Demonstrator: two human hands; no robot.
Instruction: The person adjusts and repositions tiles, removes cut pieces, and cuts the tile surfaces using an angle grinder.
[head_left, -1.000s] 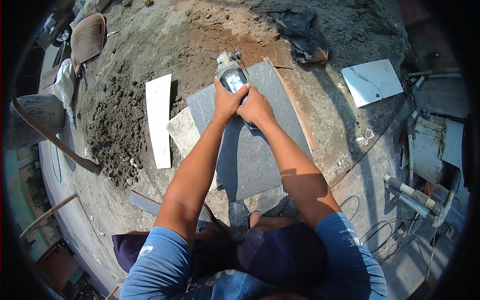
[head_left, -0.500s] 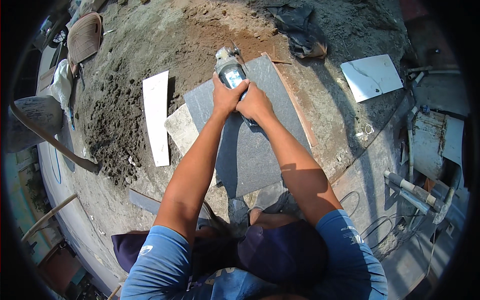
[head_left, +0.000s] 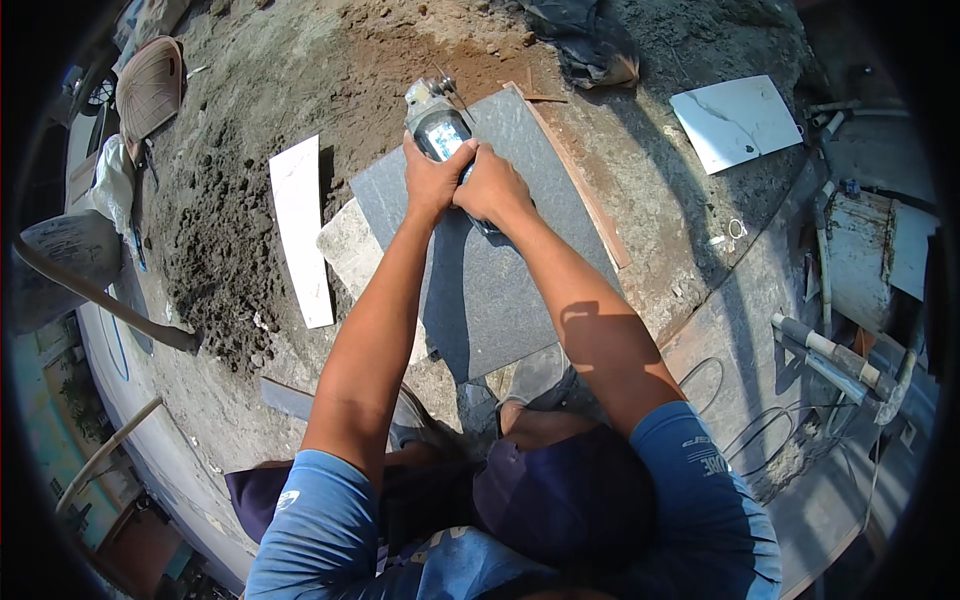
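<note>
Currently I see the left grip [head_left: 430, 182] and right grip [head_left: 496, 187] wrapped round the grinder [head_left: 442, 136], over the slab [head_left: 515, 290].

Shifted the view since a second ago, carrying hands [head_left: 495, 187], angle grinder [head_left: 441, 136] and grey slab [head_left: 508, 280] up and leftward within it; pushed the crumpled black plastic [head_left: 590, 45], earlier wholly inside, partly past the upper edge
</note>
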